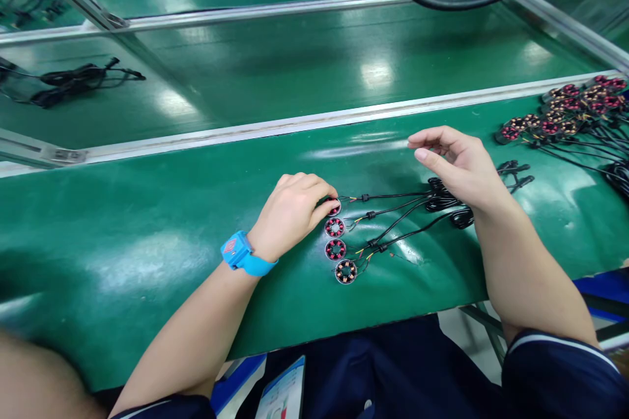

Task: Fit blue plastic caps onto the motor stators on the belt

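Head view: the left hand (295, 213) has thumb and fingertips closed on one red-wound metal ring (335, 211); from those fingertips toward the person lie two more red-wound rings (335, 249) and one copper-wound ring (346, 272), all round, on the glossy green surface (162, 229). Four smooth black cables (403, 196) run from them toward the right hand (464, 170), half-curled, fingers parted, above their coiled bundles.

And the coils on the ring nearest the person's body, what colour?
Copper-coloured coils, with black between them; shows best in the head view.
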`<action>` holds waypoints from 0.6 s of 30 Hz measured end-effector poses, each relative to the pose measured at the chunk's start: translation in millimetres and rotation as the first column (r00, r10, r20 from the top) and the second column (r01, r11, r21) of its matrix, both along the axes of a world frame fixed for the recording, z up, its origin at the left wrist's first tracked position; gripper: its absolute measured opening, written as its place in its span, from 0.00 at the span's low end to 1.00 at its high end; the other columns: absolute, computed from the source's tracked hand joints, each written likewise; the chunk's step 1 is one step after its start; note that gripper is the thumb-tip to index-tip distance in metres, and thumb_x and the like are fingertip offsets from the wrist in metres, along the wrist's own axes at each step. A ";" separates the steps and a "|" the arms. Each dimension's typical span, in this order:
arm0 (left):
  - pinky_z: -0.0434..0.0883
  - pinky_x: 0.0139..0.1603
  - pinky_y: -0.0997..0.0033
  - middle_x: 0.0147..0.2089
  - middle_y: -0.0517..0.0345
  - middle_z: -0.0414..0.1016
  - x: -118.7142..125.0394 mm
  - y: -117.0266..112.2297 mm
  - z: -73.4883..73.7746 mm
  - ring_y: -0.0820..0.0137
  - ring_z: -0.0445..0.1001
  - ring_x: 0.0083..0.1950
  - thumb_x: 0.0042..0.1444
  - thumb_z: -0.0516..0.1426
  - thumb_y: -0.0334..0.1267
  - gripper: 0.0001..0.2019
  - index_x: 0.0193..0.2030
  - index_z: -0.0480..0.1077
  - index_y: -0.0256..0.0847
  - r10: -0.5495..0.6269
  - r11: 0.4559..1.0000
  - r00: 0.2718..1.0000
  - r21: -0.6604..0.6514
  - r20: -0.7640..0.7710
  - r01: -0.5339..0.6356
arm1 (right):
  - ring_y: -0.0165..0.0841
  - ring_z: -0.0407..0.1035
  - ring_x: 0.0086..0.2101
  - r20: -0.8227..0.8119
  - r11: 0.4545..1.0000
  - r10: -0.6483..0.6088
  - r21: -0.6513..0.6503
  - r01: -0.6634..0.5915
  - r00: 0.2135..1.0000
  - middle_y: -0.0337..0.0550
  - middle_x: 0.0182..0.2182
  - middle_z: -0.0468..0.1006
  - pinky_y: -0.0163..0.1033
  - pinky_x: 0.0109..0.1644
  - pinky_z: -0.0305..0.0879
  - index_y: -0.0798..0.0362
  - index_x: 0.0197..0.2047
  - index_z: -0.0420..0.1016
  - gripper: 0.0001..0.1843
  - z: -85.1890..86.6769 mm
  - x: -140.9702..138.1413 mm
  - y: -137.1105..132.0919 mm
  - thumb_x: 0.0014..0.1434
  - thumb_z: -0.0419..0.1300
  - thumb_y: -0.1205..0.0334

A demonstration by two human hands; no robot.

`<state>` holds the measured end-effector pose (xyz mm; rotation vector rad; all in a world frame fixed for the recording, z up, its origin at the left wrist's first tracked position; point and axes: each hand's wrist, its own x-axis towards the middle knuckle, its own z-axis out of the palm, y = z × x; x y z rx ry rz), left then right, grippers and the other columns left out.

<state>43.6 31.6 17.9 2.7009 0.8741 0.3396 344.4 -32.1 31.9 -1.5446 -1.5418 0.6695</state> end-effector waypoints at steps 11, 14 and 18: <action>0.61 0.39 0.60 0.39 0.55 0.78 5.6 -4.0 -9.0 0.63 0.71 0.41 0.67 0.56 0.40 0.09 0.39 0.78 0.45 -0.065 0.994 0.997 0.094 0.037 0.061 | 0.40 0.73 0.45 0.083 0.999 0.028 -0.020 -0.026 0.996 0.46 0.46 0.80 0.48 0.54 0.68 0.51 0.48 0.78 0.18 2.7 0.0 -0.1 0.62 0.62 0.47; 0.61 0.38 0.61 0.38 0.55 0.79 3.9 -2.2 -5.9 0.64 0.71 0.40 0.67 0.55 0.40 0.09 0.41 0.78 0.45 -0.113 0.987 0.994 0.117 -0.005 0.112 | 0.39 0.73 0.45 0.081 1.000 0.011 -0.003 -0.011 0.997 0.45 0.45 0.80 0.47 0.53 0.68 0.50 0.48 0.78 0.18 3.4 4.2 -0.4 0.62 0.62 0.48; 0.61 0.38 0.60 0.40 0.55 0.79 -0.5 0.0 -0.8 0.63 0.71 0.41 0.68 0.54 0.42 0.11 0.41 0.78 0.44 -0.120 0.981 0.990 0.141 -0.076 0.130 | 0.38 0.73 0.45 0.081 0.999 -0.024 0.029 0.021 0.996 0.45 0.44 0.80 0.45 0.53 0.68 0.50 0.48 0.78 0.17 6.1 12.5 -1.0 0.62 0.63 0.48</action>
